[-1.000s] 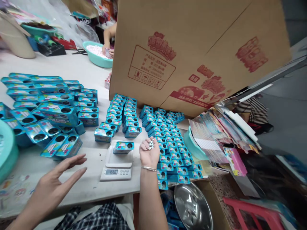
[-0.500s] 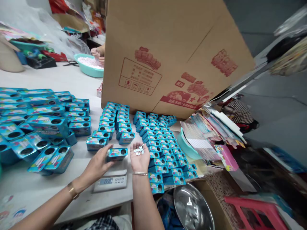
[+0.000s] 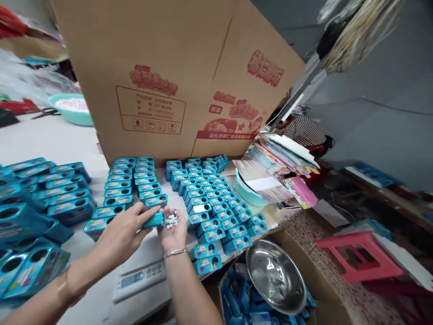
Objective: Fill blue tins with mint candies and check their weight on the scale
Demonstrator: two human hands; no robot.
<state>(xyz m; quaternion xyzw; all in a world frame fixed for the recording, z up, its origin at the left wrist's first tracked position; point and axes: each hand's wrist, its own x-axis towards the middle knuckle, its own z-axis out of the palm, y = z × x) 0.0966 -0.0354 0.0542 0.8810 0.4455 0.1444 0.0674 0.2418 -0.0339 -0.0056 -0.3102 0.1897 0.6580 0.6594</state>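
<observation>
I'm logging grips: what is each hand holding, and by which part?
The left hand grips a blue tin across its body, by opposite sides. The right hand is open, cradling loose small white pieces from below.

I make out a blue box [image 3: 154, 220], whitish pellets [image 3: 172, 220], a red-printed brown carton [image 3: 192, 49] and a dark-and-pale striped shirt [image 3: 302, 129].

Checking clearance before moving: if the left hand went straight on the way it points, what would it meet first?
Most likely the pale pellets in the right hand. The blue box held by the left hand leads, touching or very near them; depth is unclear.
</observation>
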